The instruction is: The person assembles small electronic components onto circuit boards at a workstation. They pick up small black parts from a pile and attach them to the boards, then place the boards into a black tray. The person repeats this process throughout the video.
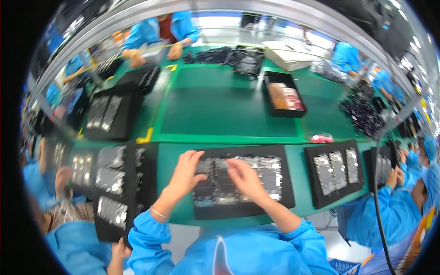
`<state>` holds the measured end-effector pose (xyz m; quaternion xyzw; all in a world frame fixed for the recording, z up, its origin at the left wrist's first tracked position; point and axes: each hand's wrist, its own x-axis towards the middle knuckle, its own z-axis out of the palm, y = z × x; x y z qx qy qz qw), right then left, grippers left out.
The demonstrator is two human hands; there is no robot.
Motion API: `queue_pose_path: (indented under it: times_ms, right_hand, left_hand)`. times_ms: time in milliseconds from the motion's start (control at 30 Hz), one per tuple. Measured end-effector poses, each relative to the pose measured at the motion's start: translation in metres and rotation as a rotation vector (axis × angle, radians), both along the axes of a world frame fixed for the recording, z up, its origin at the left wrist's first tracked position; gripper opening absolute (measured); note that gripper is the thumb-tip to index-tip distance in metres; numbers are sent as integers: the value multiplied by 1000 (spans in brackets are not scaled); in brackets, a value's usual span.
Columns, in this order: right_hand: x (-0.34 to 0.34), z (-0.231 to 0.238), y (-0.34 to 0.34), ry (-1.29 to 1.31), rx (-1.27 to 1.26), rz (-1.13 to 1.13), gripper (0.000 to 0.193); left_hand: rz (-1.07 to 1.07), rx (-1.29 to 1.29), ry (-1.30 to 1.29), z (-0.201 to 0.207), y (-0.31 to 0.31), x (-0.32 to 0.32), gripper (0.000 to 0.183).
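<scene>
In front of me on the green bench lies a black foam tray [243, 212] bearing several dark, silvery-edged panels [271, 176] side by side. My left hand [185, 174] is at the tray's left end, over the leftmost panel, its thumb and fingers apart. Above the second panel, my right hand [247, 178] reaches in from the right with its fingers stretched toward the left. Nothing shows clearly in either hand. Both hands partly cover the panels under them, and blur hides small detail.
Another black tray [338, 181] with similar panels lies to my right. More foam trays [149, 183] crowd the left, where a co-worker's hand [120, 251] is close. Beyond the raised green edge stands a black box [284, 112]. A dark cable [378, 206] hangs at the right.
</scene>
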<state>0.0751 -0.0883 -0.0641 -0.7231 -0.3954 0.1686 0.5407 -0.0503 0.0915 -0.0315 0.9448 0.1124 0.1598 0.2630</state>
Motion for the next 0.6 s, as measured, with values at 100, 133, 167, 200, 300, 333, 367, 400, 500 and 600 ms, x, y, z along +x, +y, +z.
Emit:
queue_pose_path:
  times_ms: [100,133,167,200,300,333,367,400,500,600]
  right_hand:
    - [-7,7,14,197,29,9,29]
    - [-8,8,19,234,28,12,29]
    - [-13,10,23,348,79,39,26]
    - [-15,12,24,404,82,49,25]
    - [-22,14,26,559,139,51,21]
    - [-25,14,24,542,140,43,21]
    - [-28,15,21,525,142,34,20]
    - [-30,16,19,509,144,25,19]
    - [-39,19,12,436,180,-8,18]
    - [-47,23,7,400,196,-29,17]
  left_hand:
    - [20,29,-23,23,-18,-11,62]
    - [42,32,-39,26,-23,-14,62]
    - [61,35,-55,28,-27,-18,61]
    - [74,37,-77,29,-32,-20,60]
    - [108,79,-99,33,-44,-25,59]
    - [123,96,-103,33,-47,-26,59]
    - [142,117,-93,32,-51,-29,60]
    - [155,138,-100,31,-54,-31,60]
    - [187,218,-125,26,-65,-35,58]
    - [205,271,-151,24,-74,-39,57]
